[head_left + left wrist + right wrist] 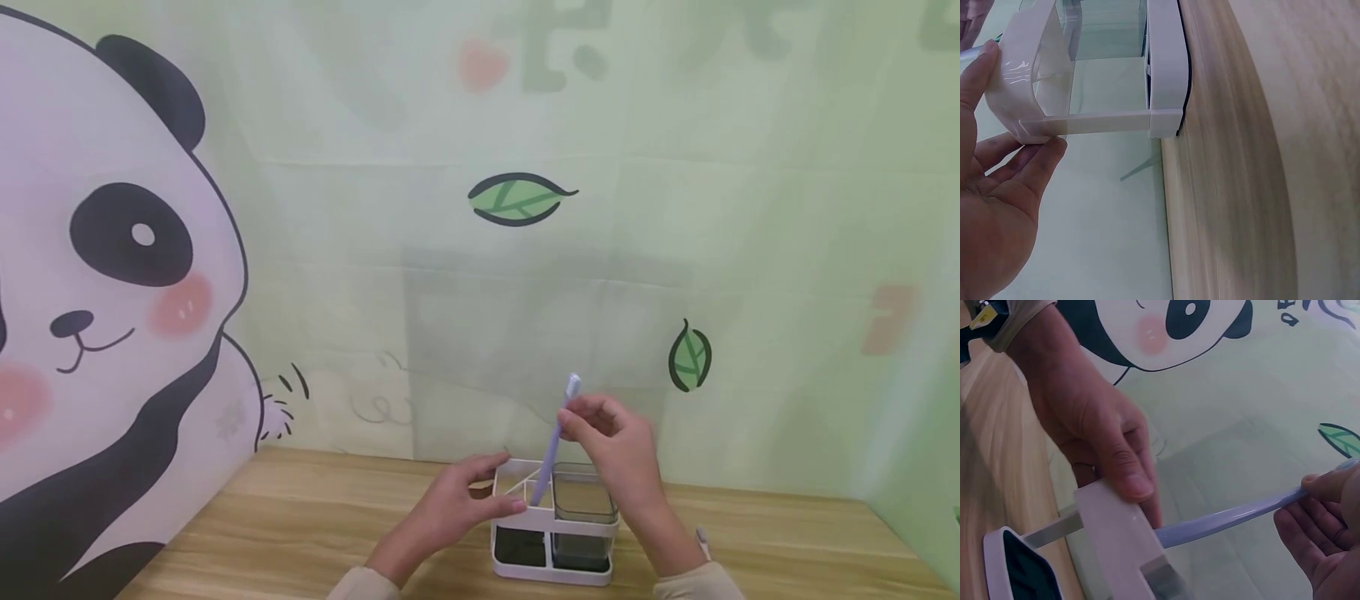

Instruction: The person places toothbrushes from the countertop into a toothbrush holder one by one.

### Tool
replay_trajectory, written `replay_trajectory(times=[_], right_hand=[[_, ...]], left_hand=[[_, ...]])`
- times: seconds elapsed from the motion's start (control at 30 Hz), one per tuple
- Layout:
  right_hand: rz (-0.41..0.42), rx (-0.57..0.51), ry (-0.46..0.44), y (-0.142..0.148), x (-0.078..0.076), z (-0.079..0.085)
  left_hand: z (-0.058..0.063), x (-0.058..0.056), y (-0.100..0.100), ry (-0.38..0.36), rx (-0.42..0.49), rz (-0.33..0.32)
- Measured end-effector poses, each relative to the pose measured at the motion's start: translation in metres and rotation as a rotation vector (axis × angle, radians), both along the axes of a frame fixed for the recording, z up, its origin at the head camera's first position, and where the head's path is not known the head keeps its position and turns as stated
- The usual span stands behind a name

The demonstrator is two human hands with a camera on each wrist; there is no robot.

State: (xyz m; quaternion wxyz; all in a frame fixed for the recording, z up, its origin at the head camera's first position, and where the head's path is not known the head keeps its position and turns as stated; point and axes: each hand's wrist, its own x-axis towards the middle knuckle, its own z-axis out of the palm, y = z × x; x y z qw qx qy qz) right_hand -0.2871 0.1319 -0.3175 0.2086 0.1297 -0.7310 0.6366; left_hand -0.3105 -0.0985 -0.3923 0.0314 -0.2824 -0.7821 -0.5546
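A white toothbrush holder [542, 518] with a dark base stands on the table, its upper frame split into compartments. My left hand [459, 500] grips the upper frame at its left end, thumb on the near face and fingers behind; the left wrist view shows the same grip on the glossy rim [1017, 78]. A purple toothbrush [551, 457] leans in a left-hand compartment, head end up. My right hand [618, 446] pinches it just below the head between thumb and fingers. In the right wrist view the handle [1222, 522] runs down behind the white frame.
A clear grey cup [585, 492] sits in the right side of the holder. Beside my right wrist, a slim light-coloured stick-like thing [702, 542] lies partly hidden on the wooden table [300, 525]. Behind the table hangs a green backdrop [337, 217] with a panda print.
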Motion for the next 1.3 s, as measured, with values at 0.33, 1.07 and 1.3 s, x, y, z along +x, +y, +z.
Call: replay_trajectory(times=[0.33, 1.07, 1.3], right_hand=[[0.068, 0.042, -0.034, -0.006, -0.008, -0.015], [0.128, 0.165, -0.126, -0.009, -0.013, -0.030], [0.160, 0.190, -0.117, -0.008, -0.014, -0.033]], left_hand=[[0.000, -0.001, 0.000, 0.003, -0.019, 0.004], [0.002, -0.001, 0.000, -0.005, -0.022, 0.006], [0.001, -0.001, 0.000, 0.002, -0.039, 0.003]])
